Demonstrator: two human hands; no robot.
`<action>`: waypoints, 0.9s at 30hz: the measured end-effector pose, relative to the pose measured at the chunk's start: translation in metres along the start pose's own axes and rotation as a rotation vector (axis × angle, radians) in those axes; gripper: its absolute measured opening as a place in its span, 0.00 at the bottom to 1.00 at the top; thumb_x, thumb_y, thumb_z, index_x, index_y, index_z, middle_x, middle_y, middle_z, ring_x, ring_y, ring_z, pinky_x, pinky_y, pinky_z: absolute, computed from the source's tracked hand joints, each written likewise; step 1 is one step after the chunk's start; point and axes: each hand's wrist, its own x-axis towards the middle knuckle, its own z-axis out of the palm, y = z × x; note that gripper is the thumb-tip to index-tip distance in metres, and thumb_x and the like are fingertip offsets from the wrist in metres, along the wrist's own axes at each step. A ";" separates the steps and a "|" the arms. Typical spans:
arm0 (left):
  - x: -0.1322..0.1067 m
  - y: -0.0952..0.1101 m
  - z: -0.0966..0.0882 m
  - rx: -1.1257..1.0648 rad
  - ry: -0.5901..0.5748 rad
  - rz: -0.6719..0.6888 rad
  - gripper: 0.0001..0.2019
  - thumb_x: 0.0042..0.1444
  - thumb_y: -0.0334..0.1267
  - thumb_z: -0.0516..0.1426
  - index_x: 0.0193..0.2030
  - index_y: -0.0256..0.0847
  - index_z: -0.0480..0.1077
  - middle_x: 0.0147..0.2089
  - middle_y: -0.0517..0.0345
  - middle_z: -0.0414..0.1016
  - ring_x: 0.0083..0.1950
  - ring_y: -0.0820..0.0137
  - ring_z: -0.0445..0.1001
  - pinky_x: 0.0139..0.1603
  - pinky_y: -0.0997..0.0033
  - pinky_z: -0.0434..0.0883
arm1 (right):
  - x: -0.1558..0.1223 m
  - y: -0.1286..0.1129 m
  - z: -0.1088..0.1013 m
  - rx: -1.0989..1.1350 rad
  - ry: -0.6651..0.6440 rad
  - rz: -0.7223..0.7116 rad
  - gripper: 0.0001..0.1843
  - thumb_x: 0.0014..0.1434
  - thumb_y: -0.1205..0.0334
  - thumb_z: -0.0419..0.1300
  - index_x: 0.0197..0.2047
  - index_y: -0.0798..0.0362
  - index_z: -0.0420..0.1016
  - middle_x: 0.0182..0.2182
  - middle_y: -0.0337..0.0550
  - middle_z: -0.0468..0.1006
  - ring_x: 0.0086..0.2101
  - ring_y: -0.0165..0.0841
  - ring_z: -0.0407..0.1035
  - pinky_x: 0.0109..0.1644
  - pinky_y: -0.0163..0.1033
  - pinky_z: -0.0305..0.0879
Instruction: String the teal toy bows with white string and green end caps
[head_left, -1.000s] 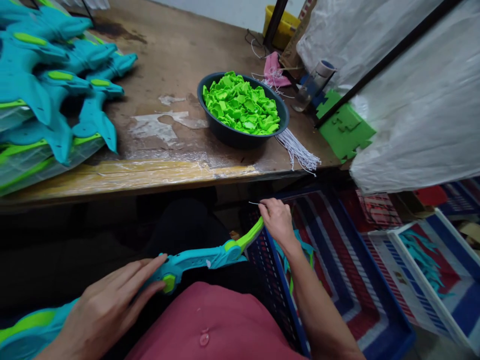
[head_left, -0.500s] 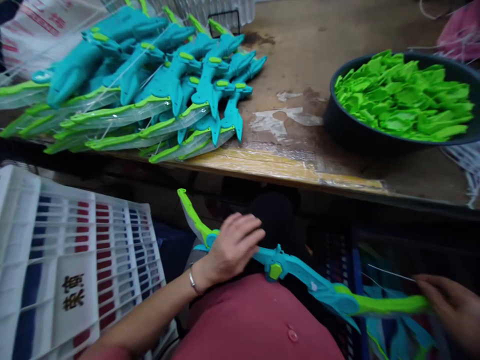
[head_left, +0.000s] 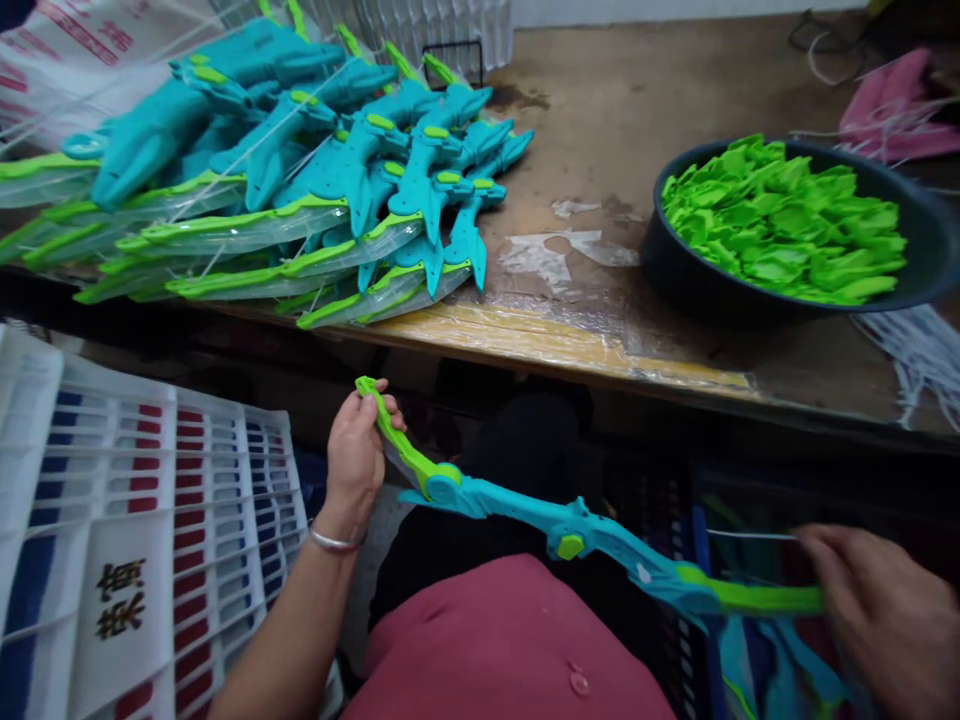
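Note:
A teal and lime green toy bow (head_left: 555,525) lies across my lap, below the table edge. My left hand (head_left: 356,455) grips its green left tip, which points up. My right hand (head_left: 885,610) holds the green right tip and pinches a thin white string (head_left: 750,536) that runs left from my fingers. A small green button sits at the bow's middle.
A pile of finished teal bows (head_left: 315,170) in clear sleeves covers the wooden table (head_left: 600,130) at left. A dark bowl (head_left: 675,285) of green plastic pieces stands at right, with white strings (head_left: 922,350) beside it. A white slatted crate (head_left: 150,520) sits at lower left.
My left hand slid from the bow's middle out to its green left tip and closed on it. My right hand stayed on the right tip. The view tilted slightly.

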 end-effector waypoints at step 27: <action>-0.073 0.025 0.065 -0.173 -0.820 0.402 0.05 0.64 0.34 0.63 0.36 0.38 0.74 0.31 0.56 0.72 0.34 0.69 0.68 0.38 0.66 0.65 | 0.063 -0.235 0.035 0.665 -0.099 -0.189 0.10 0.69 0.65 0.56 0.35 0.53 0.73 0.28 0.34 0.69 0.28 0.24 0.62 0.31 0.32 0.58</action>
